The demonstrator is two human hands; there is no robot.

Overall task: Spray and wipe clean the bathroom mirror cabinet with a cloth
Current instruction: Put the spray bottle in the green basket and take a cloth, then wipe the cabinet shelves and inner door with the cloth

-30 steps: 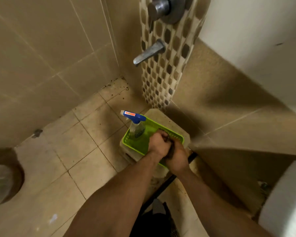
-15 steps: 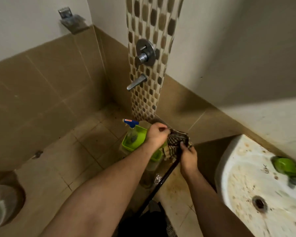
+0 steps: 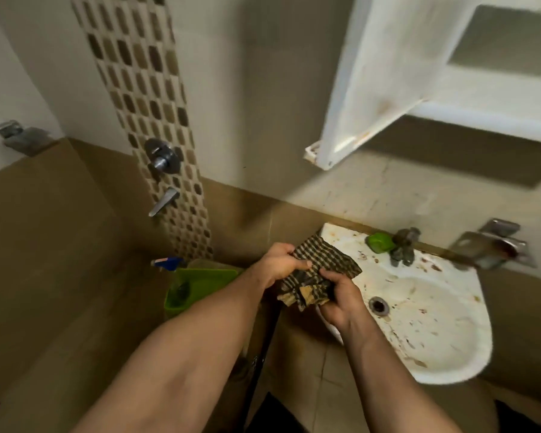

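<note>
A dark checked cloth (image 3: 320, 270) is bunched between both hands, in front of the sink's left rim. My left hand (image 3: 278, 264) grips its upper left edge and my right hand (image 3: 339, 300) grips its lower part. The white mirror cabinet (image 3: 388, 73) hangs on the wall at the upper right, with its door swung open towards me. Down at the left, the spray bottle with a blue trigger head (image 3: 168, 263) stands in a green plastic basket (image 3: 200, 278).
A stained white sink (image 3: 434, 345) sits at the right with a tap (image 3: 403, 248) and a green soap piece (image 3: 380, 242) on its back edge. A shower valve (image 3: 162, 157) and spout (image 3: 163, 201) jut from the mosaic strip. A dark rod (image 3: 260, 364) runs down between my arms.
Both hands lifted the cloth up out of the green basket and carried it right towards the sink. The view rose from the floor to take in the sink and cabinet.
</note>
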